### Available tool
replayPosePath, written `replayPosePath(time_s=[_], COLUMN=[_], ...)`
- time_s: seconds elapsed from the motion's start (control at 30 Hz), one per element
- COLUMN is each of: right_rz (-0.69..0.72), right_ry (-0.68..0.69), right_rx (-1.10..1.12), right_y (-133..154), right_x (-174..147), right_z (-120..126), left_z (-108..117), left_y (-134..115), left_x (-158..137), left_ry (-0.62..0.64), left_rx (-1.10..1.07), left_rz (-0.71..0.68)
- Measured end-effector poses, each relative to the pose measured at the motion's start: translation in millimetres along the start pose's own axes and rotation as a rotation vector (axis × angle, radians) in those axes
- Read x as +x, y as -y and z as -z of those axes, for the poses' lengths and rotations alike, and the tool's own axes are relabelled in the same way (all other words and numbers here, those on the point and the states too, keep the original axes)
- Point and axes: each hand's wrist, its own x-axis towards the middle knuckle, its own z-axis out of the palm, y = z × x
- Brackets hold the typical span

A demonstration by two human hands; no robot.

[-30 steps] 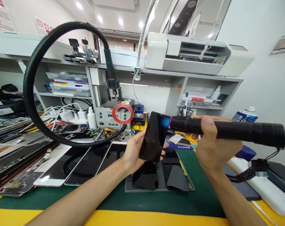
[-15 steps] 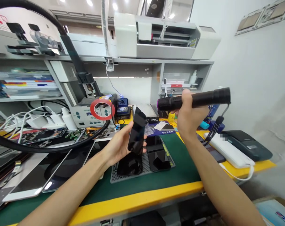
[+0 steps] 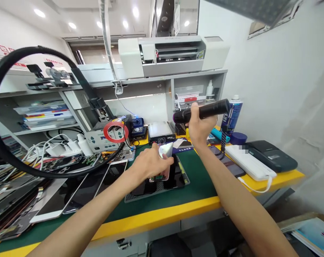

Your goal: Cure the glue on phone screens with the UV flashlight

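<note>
The left hand [image 3: 148, 163] grips a phone screen [image 3: 165, 151] over the grey mat [image 3: 158, 187]; at 2 o'clock, right hand [image 3: 200, 128] fingers close around a black flashlight [image 3: 201, 111].

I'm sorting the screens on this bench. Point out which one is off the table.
The phone screen gripped in the left hand, tilted up and catching a bright reflection. The dark ones lie flat on the grey grid mat beneath it or on the green mat to its left.
</note>
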Motion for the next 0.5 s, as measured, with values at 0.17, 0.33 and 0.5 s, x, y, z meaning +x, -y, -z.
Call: replayPosePath(time_s=[0.17, 0.33, 0.5], right_rz=[-0.046, -0.042, -0.036], right_ry=[0.02, 0.064, 0.057], right_rx=[-0.027, -0.038, -0.007], right_y=[-10.5, -16.1, -16.2], right_x=[-2.6, -3.4, -1.2], right_z=[0.0, 1.4, 2.1], left_z=[-28.1, -41.0, -43.4], left_y=[-30.2, -39.3, -41.1], left_x=[5.0, 11.3, 16.5], left_ry=[-0.005, 0.038, 0.066], left_rx=[0.323, 0.427, 0.503], left_rz=[-0.001, 0.02, 0.038])
